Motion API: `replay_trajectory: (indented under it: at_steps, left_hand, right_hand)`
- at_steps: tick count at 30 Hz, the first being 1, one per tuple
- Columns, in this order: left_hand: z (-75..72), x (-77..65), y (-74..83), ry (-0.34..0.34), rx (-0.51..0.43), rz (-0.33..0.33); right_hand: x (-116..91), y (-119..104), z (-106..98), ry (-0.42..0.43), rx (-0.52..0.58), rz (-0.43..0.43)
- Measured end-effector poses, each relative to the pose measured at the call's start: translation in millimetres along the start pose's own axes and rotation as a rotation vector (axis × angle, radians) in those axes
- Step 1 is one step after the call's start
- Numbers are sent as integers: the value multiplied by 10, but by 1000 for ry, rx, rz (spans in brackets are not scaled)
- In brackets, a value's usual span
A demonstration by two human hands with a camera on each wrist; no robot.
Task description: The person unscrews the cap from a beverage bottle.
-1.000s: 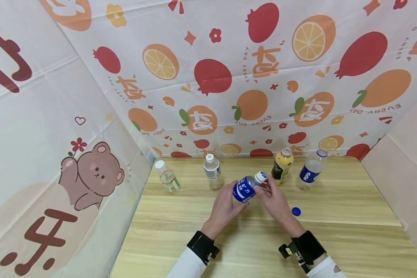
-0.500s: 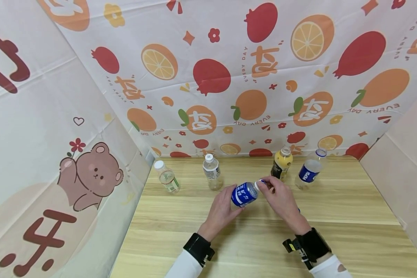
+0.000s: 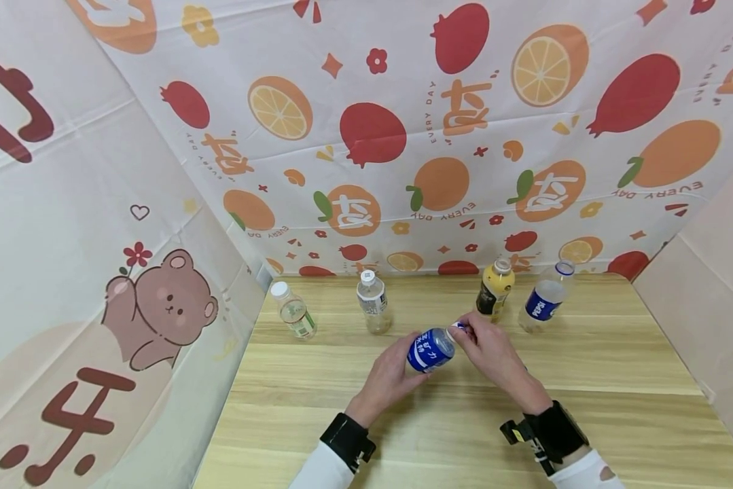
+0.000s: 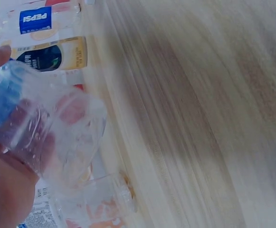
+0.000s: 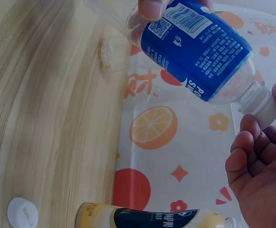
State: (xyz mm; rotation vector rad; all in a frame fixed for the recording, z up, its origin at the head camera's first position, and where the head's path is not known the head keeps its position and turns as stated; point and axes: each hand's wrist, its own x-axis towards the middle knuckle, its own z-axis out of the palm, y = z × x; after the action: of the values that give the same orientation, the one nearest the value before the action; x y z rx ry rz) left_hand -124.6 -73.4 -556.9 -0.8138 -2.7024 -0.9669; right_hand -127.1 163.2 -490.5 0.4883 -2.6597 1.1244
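Tilted in mid-air above the table is a clear plastic bottle [image 3: 430,350] with a blue label, its neck to the right. My left hand [image 3: 388,375] grips it round the body. The thumb and curled fingers of my right hand [image 3: 496,354] pinch the white cap [image 5: 267,110] at the neck; whether the thread is still engaged cannot be told. In the left wrist view the clear bottle base [image 4: 76,137] shows beside the left palm. Behind my right hand stands a yellow bottle [image 3: 495,291] with an uncovered mouth.
An uncapped Pepsi bottle [image 3: 545,302] stands at the back right. Two white-capped clear bottles, one with a green label [image 3: 295,314] and one with a pale label [image 3: 373,305], stand at the back left. A loose white cap [image 5: 23,213] lies on the wooden table [image 3: 317,407].
My right hand has shifted slightly right and down, its fingers now covering most of the cap. The wrist now hides most of the blue cap on the table. The other bottles have stayed put.
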Motion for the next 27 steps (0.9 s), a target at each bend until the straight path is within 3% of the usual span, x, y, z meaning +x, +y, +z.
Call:
replay_trajectory:
  at_steps: [5, 12, 27]
  left_hand:
    - [-30, -14, -3, -56, -60, 8]
    - [-41, -47, -16, -179, -162, -64]
    - [-33, -43, -19, -167, -160, -117]
  right_hand:
    - [-22, 5, -23, -41, 30, -5]
    - [-43, 27, -33, -89, 38, -70]
    - [-62, 110, -43, -82, 33, -180]
